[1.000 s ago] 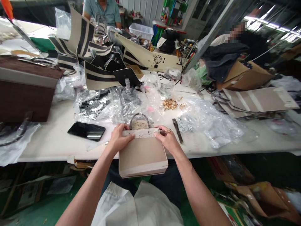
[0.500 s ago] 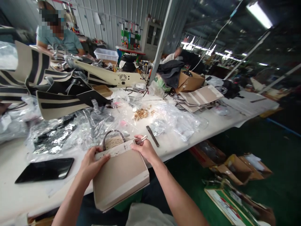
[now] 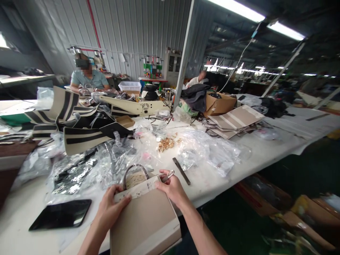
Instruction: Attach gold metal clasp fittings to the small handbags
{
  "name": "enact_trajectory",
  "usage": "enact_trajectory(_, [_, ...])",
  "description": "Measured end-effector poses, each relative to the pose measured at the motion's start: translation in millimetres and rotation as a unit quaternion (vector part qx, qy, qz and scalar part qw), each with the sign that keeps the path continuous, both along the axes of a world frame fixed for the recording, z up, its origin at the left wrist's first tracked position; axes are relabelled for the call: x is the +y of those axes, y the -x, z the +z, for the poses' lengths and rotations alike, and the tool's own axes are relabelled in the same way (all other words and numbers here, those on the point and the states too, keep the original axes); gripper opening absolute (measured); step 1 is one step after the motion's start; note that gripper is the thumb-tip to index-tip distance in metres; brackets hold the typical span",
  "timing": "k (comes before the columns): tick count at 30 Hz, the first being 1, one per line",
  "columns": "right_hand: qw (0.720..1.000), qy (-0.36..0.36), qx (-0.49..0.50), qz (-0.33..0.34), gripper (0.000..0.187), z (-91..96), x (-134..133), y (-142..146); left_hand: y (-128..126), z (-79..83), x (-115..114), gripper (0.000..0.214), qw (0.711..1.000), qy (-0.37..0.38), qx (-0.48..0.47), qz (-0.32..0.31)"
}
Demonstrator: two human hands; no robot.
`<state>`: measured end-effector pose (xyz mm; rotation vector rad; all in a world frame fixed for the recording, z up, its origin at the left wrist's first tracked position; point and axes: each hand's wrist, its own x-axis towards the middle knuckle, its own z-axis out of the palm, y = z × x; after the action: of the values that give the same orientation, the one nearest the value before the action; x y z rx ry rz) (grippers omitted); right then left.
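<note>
I hold a beige handbag with a cream trim against the front edge of the white table. My left hand grips its top left corner, thumb lying across the taped upper band. My right hand grips the top right corner and also pinches a small silver metal clip between its fingers. The bag's wrapped loop handle stands up between my hands.
A black phone lies left of the bag. Crumpled clear plastic bags, gold hardware pieces, a dark metal strip and striped bag panels cover the table. Two people sit at the far side. Cardboard boxes sit on the floor at right.
The view has lifted and swung right, so the bag now sits lower in frame. Both hands keep their grip on the bag's top corners; the clip now shows in my right fingers.
</note>
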<state>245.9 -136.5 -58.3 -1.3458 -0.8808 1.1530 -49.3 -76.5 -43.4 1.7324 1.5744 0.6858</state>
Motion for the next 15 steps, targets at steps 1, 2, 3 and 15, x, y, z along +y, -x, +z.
enact_trajectory(1, [1.000, -0.004, 0.004, 0.001, 0.073, -0.8, -0.1, 0.1, -0.4, 0.4, -0.5, 0.056, 1.000, 0.001, -0.006, 0.001])
enact_trajectory(2, [1.000, -0.007, 0.009, 0.001, 0.073, -1.6, -0.2, 0.3, -0.7, 0.8, -1.1, 0.056, 1.000, 0.003, -0.014, 0.001])
enact_trajectory(3, [1.000, -0.009, 0.013, 0.002, 0.072, -2.4, -0.4, 0.6, -0.8, 1.0, -1.8, 0.056, 1.000, 0.006, -0.020, 0.002])
enact_trajectory(15, [1.000, -0.008, -0.003, -0.008, 0.076, -2.5, -2.7, 2.1, 2.4, -6.6, -1.7, 0.051, 1.000, 0.006, -0.025, -0.010])
